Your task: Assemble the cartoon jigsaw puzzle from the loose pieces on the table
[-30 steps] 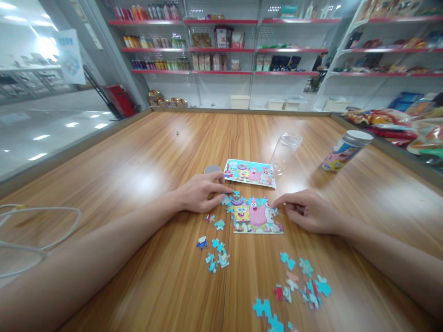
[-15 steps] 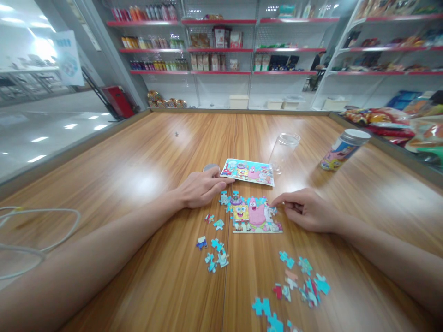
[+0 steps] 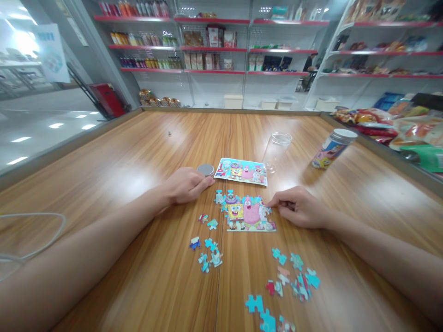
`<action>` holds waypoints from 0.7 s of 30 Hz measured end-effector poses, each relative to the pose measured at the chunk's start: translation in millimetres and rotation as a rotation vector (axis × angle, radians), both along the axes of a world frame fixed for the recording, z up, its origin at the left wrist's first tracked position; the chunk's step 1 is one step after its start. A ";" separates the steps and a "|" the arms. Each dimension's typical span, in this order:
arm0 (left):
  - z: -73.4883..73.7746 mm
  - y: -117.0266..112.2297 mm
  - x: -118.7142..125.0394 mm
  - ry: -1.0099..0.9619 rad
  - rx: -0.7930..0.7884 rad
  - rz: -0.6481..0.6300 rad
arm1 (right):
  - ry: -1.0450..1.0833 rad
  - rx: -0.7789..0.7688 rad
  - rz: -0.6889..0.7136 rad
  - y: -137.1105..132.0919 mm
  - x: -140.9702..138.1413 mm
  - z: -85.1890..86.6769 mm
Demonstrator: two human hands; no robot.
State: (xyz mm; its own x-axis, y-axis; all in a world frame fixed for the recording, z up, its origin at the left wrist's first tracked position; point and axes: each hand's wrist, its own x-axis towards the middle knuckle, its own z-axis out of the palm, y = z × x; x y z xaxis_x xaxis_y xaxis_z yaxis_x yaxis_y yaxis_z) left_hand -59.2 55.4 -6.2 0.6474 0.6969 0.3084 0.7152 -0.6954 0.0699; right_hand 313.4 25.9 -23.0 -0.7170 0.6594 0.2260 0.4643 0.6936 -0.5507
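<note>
A partly joined cartoon jigsaw (image 3: 247,214) lies on the wooden table (image 3: 138,152). My right hand (image 3: 299,207) rests at its right edge, fingers curled, index fingertip and thumb touching the puzzle's upper right corner. My left hand (image 3: 185,184) lies on the table to the left of the puzzle, fingers loosely curled with nothing visible in them, fingertips near a round grey lid (image 3: 205,169). A printed picture card (image 3: 241,171) lies just behind the puzzle. Loose pieces lie at the near left (image 3: 206,251) and near right (image 3: 294,281).
A clear lidless jar (image 3: 277,150) and a printed jar with a white lid (image 3: 330,147) lie on their sides at the back right. Snack bags (image 3: 398,127) line the right edge. A white cable (image 3: 34,240) loops at the left. Shop shelves stand behind.
My left hand has drawn back to the left, away from the puzzle's upper left corner, uncovering the grey lid. The right hand has stayed at the puzzle's right edge.
</note>
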 end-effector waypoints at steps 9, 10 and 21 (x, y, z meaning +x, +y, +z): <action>-10.6 -3.2 -11.6 -0.102 0.233 0.076 | 0.041 -0.010 0.032 0.0 -1.6 -0.5; -12.0 -4.3 -11.6 -0.111 0.265 0.072 | 0.060 -0.013 0.032 -0.7 -2.0 0.0; -21.3 -0.6 -16.4 -0.073 0.192 -0.174 | 0.164 0.103 0.070 -7.6 -4.5 5.6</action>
State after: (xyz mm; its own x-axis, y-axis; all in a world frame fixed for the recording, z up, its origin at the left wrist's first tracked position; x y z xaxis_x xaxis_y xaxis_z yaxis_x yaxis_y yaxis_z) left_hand -75.6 54.7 -27.5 0.7237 0.5009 0.4747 0.5813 -0.8132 -0.0282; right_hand 308.9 18.4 -17.4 -0.7080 0.5768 0.4075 0.3229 0.7775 -0.5396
